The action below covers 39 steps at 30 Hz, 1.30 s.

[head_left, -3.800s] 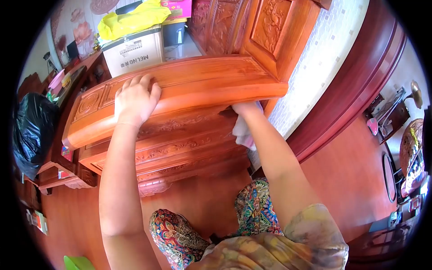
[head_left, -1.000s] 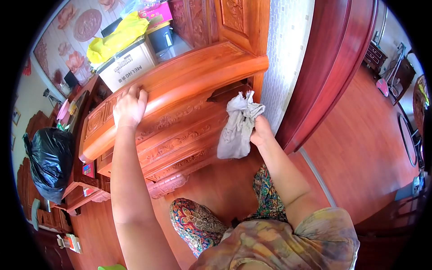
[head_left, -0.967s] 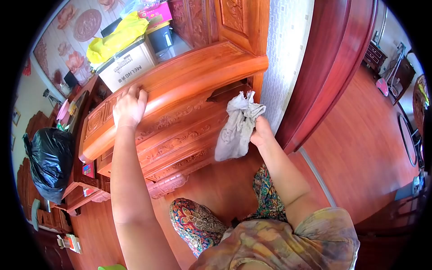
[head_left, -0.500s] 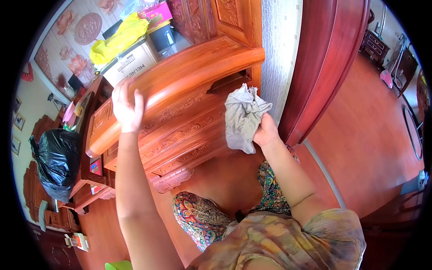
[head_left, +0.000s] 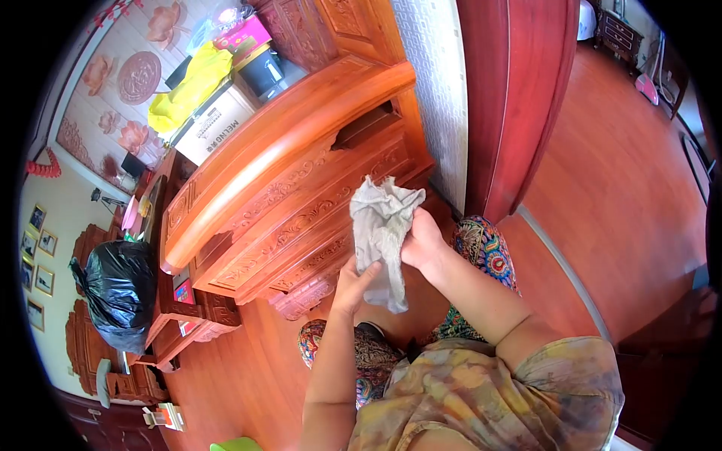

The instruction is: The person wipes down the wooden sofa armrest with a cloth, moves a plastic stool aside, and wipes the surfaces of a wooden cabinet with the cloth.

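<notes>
A crumpled grey cloth (head_left: 382, 240) hangs in front of me, between both hands. My right hand (head_left: 423, 239) grips its right side, the fingers mostly hidden behind it. My left hand (head_left: 355, 286) holds the lower left edge, with the thumb lying over the fabric. Beyond the cloth is a carved reddish wooden bench (head_left: 301, 120) with a broad curved armrest and carved side panels. A dark gap shows under the armrest near its right end. Neither hand touches the bench.
On the bench seat are a white carton (head_left: 214, 124), a yellow bag (head_left: 192, 89) and a pink box (head_left: 242, 37). A black plastic bag (head_left: 120, 293) hangs at the left by a wooden table. At the right stands a dark red door frame (head_left: 511, 98).
My left hand has left the armrest and come down to the cloth, taking hold of it. The cloth and my right hand have shifted slightly left. The view has turned.
</notes>
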Available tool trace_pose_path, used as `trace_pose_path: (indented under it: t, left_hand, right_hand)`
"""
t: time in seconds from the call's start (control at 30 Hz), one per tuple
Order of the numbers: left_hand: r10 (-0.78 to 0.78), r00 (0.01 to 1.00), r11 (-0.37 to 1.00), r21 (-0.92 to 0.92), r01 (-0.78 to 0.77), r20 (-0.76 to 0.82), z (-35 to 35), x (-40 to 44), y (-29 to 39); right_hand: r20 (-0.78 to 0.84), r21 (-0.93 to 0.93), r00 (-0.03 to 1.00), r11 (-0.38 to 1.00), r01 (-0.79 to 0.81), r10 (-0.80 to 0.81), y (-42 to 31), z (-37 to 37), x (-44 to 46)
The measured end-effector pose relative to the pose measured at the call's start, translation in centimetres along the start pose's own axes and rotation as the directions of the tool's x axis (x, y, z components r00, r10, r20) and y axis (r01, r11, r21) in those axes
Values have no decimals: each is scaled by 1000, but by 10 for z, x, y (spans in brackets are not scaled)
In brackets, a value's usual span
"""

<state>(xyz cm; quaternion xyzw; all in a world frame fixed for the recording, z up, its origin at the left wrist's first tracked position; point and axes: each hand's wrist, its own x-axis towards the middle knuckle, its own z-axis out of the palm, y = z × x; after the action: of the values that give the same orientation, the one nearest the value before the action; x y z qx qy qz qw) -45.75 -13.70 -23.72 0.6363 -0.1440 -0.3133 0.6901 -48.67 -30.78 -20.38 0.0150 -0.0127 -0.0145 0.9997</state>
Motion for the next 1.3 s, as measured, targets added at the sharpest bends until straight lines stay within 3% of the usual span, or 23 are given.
trace_pose_path:
  t: [0.13, 0.2, 0.23, 0.3, 0.33, 0.4, 0.47, 0.5, 0.53, 0.6, 0.63, 0.67, 0.7, 0.73, 0.77, 0.8, 0.87, 0.93, 0.97, 1.0, 1.07, 1.2, 1.3]
  left_hand:
    - [108, 994, 993, -54, -109, -18, -7, -8, 1]
    - [158, 987, 987, -6, -158, -25, -1, -12, 12]
    - [167, 985, 985, -30, -168, -45, 3, -14, 20]
    - [183, 981, 975, -112, -190, -69, 6, -13, 26]
    - [181, 982, 977, -102, -186, -63, 4, -12, 30]
    - [221, 975, 963, -149, -224, -37, 3, -12, 37]
    - [211, 977, 959, -188, -214, -34, 17, -15, 47]
    - [211, 977, 946, -244, -212, -32, 25, -17, 54]
    - [214, 976, 930, -301, -213, -31, 30, -16, 59]
    - [236, 971, 939, -249, -237, -38, 29, -13, 61]
    - [258, 965, 945, -198, -261, -42, 28, -11, 64]
    - [259, 965, 945, -196, -262, -45, 27, -10, 69]
    - [236, 970, 958, 181, -221, -66, 25, -9, 77]
    - [221, 971, 837, 530, -137, -97, 22, -8, 83]
    - [419, 905, 733, 617, -287, -76, 18, -4, 86]
    - [517, 844, 660, 694, -288, -141, 12, -1, 96]
    - [706, 691, 498, 803, -328, -156, -12, 3, 125]
    - [834, 546, 315, 876, -366, -72, -34, 0, 159]
    - [908, 411, 52, 948, -314, 87, -41, 1, 177]
    - [895, 436, -16, 984, -177, 93, -50, -3, 191]
    - [906, 380, -177, 982, -64, 188, -66, 5, 211]
    - [881, 456, -185, 978, 97, 121, -125, 38, 221]
    - [755, 654, -233, 909, 345, -55, -133, 48, 222]
  right_hand:
    - [-285, -218, 952, 975, 50, -112, -14, -12, -7]
    - [-511, -318, 855, 944, -90, -90, -19, -35, -13]
    - [-510, -308, 855, 948, -84, -90, -17, -53, -13]
    - [-551, -763, 645, 632, -134, -529, -8, -88, -13]
    - [-553, -758, 644, 640, -126, -529, -6, -81, -18]
    - [-112, -933, 752, 329, 146, -649, -2, -70, -28]
    - [217, -955, 927, 133, 267, -306, -3, -44, -40]
    - [203, -962, 977, 175, 211, -65, -2, -28, -49]
    - [258, -938, 966, -244, 247, -12, 3, -18, -55]
    - [441, -897, 888, -46, 439, -127, 17, -14, -58]
    - [440, -898, 889, -42, 439, -125, 17, -17, -54]
    - [291, -933, 946, 177, 314, -145, 16, -21, -48]
    - [137, -905, 982, 387, 177, -128, 13, -24, -42]
    - [139, -904, 983, 390, 177, -123, 9, -20, -38]
    - [-22, -830, 982, 551, 86, -186, 4, -14, -35]
    - [-189, -718, 958, 696, 15, -216, -3, -9, -30]
    - [-167, -650, 925, 744, 156, -341, -22, 6, -23]
    - [-4, -734, 848, 578, 357, -530, -37, 33, -20]
    - [122, -796, 779, 407, 447, -616, -43, 37, -10]
    - [258, -825, 694, 221, 520, -672, -49, 41, 1]
    - [592, -803, 451, -439, 403, -668, -55, 49, 18]
    - [707, -629, 589, -728, 272, -391, -60, 34, 77]
    - [786, -392, 597, -876, 280, -161, -56, 30, 95]
